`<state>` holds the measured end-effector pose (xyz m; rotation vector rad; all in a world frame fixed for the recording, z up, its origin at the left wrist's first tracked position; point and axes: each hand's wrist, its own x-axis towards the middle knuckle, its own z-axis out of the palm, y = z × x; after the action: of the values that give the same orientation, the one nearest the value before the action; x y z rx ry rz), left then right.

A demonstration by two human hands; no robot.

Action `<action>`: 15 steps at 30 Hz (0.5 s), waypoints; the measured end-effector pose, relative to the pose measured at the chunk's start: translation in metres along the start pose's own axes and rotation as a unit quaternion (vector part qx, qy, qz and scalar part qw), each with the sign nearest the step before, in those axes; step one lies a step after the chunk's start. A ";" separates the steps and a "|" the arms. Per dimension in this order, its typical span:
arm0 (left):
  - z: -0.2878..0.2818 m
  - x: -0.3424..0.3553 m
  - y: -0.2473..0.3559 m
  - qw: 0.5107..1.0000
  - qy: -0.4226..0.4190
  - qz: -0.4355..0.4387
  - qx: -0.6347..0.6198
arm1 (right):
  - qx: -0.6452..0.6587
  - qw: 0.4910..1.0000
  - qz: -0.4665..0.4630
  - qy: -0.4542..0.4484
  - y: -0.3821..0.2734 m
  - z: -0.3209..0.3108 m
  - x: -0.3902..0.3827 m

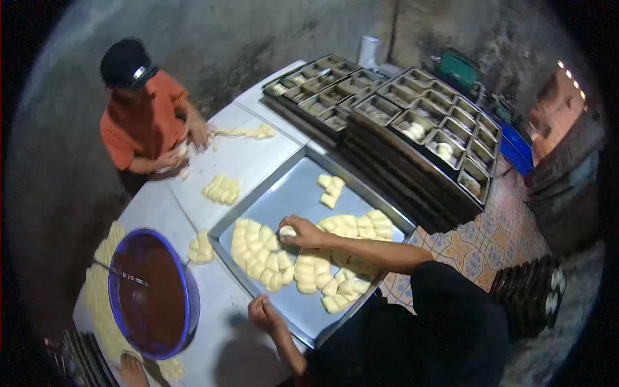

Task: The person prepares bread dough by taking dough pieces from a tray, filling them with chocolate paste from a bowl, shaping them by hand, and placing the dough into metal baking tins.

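My right hand (304, 233) reaches over a large metal tray (277, 197), its fingers closed around a small pale dough piece (288, 231). Below it in the tray lie rows of cut dough pieces (256, 248), packed side by side. More rows fill the side under my right forearm, which partly covers them. A small separate cluster of dough (331, 191) sits near the tray's far side. My left hand (263, 314) is by the tray's left rim, fingers curled; whether they grip the rim or anything else cannot be made out.
Left of the tray stands a blue-rimmed tub (190, 303) of brown contents, beside spread dough (100, 303). Across the white table (213, 267), a person in orange (142, 122) handles dough. Another person's hand (132, 371) is at lower left. Stacked loaf tins (412, 155) rise beyond the tray.
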<state>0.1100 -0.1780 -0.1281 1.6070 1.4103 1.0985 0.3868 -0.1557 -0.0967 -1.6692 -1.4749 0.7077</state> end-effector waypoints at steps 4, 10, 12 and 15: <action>0.006 -0.006 0.009 0.998 -0.001 0.059 -0.035 | 0.116 0.990 -0.065 0.054 -0.051 -0.121 -0.035; 0.009 0.000 0.007 0.997 0.000 0.058 -0.051 | -0.278 0.925 0.010 0.259 -0.080 -0.311 -0.037; 0.009 0.000 0.007 0.997 -0.010 0.055 -0.060 | -0.310 0.917 0.014 0.251 -0.036 -0.357 -0.018; 0.001 0.001 0.001 0.996 -0.008 0.050 -0.067 | -0.277 0.924 0.020 0.262 0.008 -0.358 -0.002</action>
<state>0.1112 -0.1773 -0.1272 1.6012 1.2289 1.2092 0.6847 -0.2267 0.0893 -2.0985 -1.3047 -0.1785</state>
